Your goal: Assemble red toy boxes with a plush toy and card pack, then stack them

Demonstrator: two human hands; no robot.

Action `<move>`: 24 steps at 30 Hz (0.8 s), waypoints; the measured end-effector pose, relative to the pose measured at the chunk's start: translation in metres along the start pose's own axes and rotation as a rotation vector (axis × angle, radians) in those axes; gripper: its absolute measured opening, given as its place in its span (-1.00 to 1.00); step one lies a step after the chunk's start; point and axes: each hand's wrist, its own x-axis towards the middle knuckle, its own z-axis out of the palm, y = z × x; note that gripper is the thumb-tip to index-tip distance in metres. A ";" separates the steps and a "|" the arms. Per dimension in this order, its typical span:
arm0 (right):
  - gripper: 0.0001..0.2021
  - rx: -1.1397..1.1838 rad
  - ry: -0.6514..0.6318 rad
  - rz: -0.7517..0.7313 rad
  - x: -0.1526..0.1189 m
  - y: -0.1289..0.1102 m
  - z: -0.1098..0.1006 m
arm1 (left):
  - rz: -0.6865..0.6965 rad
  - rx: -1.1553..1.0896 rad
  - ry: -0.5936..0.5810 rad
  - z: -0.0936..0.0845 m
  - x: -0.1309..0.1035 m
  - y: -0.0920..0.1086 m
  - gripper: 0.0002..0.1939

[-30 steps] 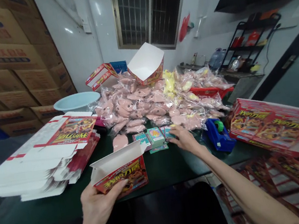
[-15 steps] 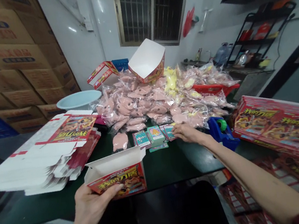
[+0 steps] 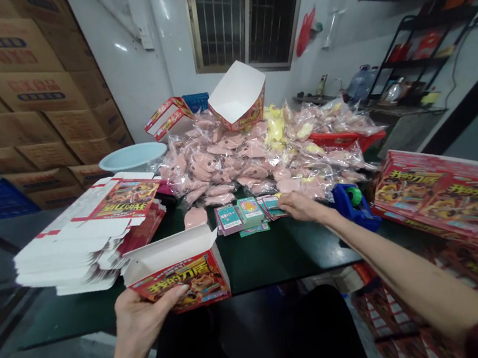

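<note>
Though near cards (image 3: 229,219), bagged heap (image 3: 223,160) behind.

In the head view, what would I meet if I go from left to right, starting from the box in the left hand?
Open red box held in the left hand, left card stack, middle card stack, rightmost cards, right hand, blue tape dispenser, printed red boxes.
</note>
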 end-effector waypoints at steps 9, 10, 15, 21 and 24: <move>-0.64 -0.319 0.258 0.066 0.006 -0.034 0.009 | 0.031 0.092 0.117 -0.009 -0.009 0.003 -0.72; -0.61 -0.330 0.256 0.044 0.012 -0.037 0.004 | 0.040 0.106 0.133 -0.010 -0.009 0.003 -0.71; -0.68 -0.310 0.086 -0.176 0.039 -0.053 -0.008 | 0.071 0.153 0.150 -0.013 -0.013 0.006 -0.70; -0.75 -0.142 -0.180 -0.333 0.051 -0.040 0.005 | 0.026 0.119 0.143 -0.018 -0.012 0.002 -0.71; -0.74 -0.051 -0.220 -0.287 0.056 -0.027 0.011 | -0.009 0.071 0.139 -0.018 -0.009 -0.001 -0.71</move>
